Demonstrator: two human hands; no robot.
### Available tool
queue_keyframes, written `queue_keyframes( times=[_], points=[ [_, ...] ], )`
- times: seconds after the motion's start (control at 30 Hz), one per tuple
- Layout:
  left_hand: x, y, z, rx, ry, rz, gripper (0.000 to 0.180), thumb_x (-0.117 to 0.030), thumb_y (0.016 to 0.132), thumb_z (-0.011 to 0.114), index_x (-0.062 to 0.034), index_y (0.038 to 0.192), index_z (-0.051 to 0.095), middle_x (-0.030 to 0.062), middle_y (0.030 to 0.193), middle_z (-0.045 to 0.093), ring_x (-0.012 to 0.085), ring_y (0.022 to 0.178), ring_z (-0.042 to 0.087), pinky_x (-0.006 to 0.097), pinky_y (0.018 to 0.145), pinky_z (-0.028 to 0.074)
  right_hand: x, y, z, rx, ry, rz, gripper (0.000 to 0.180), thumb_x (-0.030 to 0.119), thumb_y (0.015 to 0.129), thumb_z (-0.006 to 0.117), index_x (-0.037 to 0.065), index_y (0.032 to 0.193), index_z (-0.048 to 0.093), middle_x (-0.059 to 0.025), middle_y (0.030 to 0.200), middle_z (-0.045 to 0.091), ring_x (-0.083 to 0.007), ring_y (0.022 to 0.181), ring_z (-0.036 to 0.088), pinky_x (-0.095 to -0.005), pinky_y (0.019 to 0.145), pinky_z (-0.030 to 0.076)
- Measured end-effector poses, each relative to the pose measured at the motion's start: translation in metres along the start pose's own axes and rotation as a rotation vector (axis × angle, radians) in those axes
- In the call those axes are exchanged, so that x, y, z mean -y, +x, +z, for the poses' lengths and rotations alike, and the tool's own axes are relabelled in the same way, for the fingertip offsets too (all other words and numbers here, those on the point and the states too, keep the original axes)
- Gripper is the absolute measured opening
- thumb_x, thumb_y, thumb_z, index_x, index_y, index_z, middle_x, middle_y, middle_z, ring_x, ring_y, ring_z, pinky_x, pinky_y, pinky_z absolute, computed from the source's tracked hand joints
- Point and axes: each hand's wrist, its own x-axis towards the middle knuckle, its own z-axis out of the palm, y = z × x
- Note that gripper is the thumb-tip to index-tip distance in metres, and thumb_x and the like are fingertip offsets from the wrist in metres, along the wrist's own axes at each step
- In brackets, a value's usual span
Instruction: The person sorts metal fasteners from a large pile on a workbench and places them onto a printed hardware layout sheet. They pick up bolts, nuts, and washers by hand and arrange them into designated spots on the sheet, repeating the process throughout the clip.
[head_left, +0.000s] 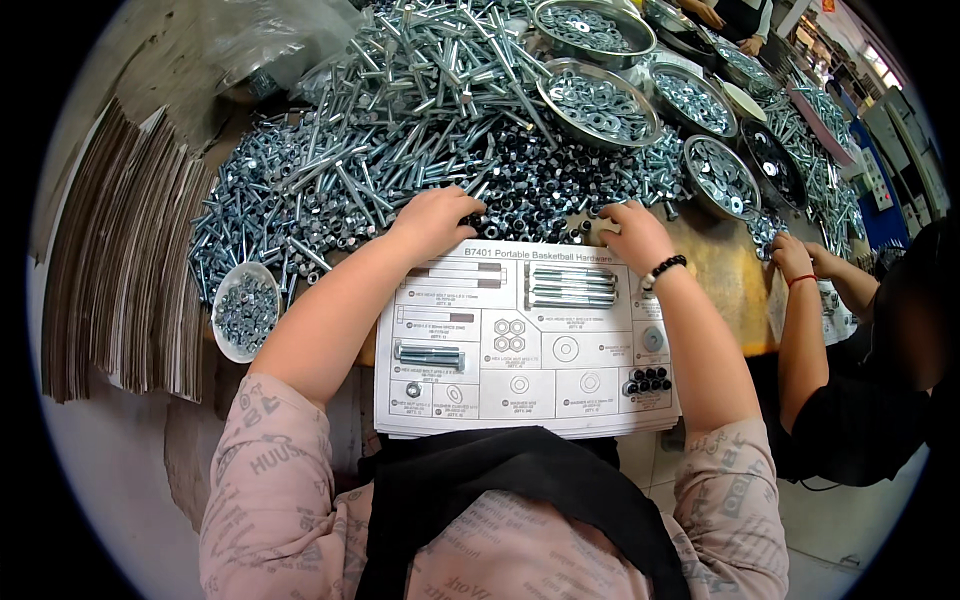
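Note:
My left hand [437, 220] is at the near edge of the loose black nuts [530, 185], thumb and fingers closed around a dark nut. To its right, my right hand [640, 238] reaches to the same edge with its thumb and fingers apart, and no held piece shows. Between my forearms lies a stack of printed hardware sheets [460, 415] with outlined boxes. Several long bolts [570, 287] rest on its upper box, and shorter bolts [430, 355] on a left box. Black nuts [647, 380] stand grouped at its lower right, with a washer [653, 338] above them and one silver nut [413, 390] at lower left.
Long silver bolts [430, 80] are heaped at the back. Metal bowls of washers [600, 105] stand at the back right, and a white bowl of small hardware [248, 312] at the left. Stacked cardboard [125, 260] stands far left. A co-worker's arms [805, 290] reach in at right.

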Motion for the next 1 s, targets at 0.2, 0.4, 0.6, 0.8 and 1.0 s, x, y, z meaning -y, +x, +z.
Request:
queue_keyframes(
  times=[0.2, 0.4, 0.6, 0.8, 1.0],
  points=[
    [0.005, 0.013, 0.006, -0.006, 0.059, 0.027, 0.022, -0.018, 0.075, 0.064, -0.0132, 0.096, 0.064, 0.0072, 0.088, 0.057, 0.0268, 0.085, 0.057, 0.036, 0.074, 0.045, 0.009, 0.026, 0.015, 0.106, -0.037, -0.109, 0.021, 0.014, 0.073, 0.063, 0.015, 0.094, 0.064, -0.0115, 0.094, 0.055, -0.0291, 0.089, 0.056, -0.0365, 0.078, 0.047],
    [0.004, 0.011, 0.010, -0.061, 0.091, 0.089, 0.022, -0.018, 0.076, 0.063, -0.0122, 0.097, 0.062, 0.0074, 0.089, 0.057, 0.0272, 0.085, 0.056, 0.036, 0.074, 0.046, 0.006, 0.027, 0.017, 0.128, -0.049, -0.240, 0.024, 0.009, 0.070, 0.064, 0.016, 0.094, 0.064, -0.0105, 0.090, 0.053, -0.0293, 0.087, 0.056, -0.0361, 0.077, 0.047],
    [0.004, 0.012, 0.010, -0.061, 0.093, 0.086, 0.022, -0.015, 0.075, 0.064, -0.0125, 0.096, 0.063, 0.0067, 0.089, 0.058, 0.0256, 0.083, 0.058, 0.035, 0.072, 0.047, 0.007, 0.030, 0.019, 0.145, -0.070, -0.274, 0.023, 0.012, 0.070, 0.065, 0.014, 0.093, 0.065, -0.0084, 0.093, 0.055, -0.0266, 0.087, 0.057, -0.0347, 0.077, 0.047],
    [-0.025, -0.016, -0.011, -0.131, -0.094, 0.108, 0.024, -0.016, 0.073, 0.064, -0.0093, 0.095, 0.063, 0.0077, 0.087, 0.057, 0.0245, 0.082, 0.057, 0.034, 0.072, 0.046, 0.008, 0.031, 0.017, 0.179, -0.061, -0.277, 0.026, 0.015, 0.070, 0.067, 0.013, 0.096, 0.063, -0.0087, 0.093, 0.055, -0.0273, 0.089, 0.056, -0.0349, 0.078, 0.046],
    [-0.040, -0.040, -0.008, 0.056, 0.019, 0.060, 0.022, -0.016, 0.074, 0.063, -0.0089, 0.094, 0.061, 0.0079, 0.088, 0.056, 0.0267, 0.086, 0.056, 0.036, 0.074, 0.046, 0.004, 0.032, 0.020, 0.151, -0.055, -0.281, 0.024, 0.015, 0.071, 0.066, 0.012, 0.095, 0.063, -0.0098, 0.092, 0.055, -0.0281, 0.089, 0.056, -0.0355, 0.078, 0.046]
  ],
)
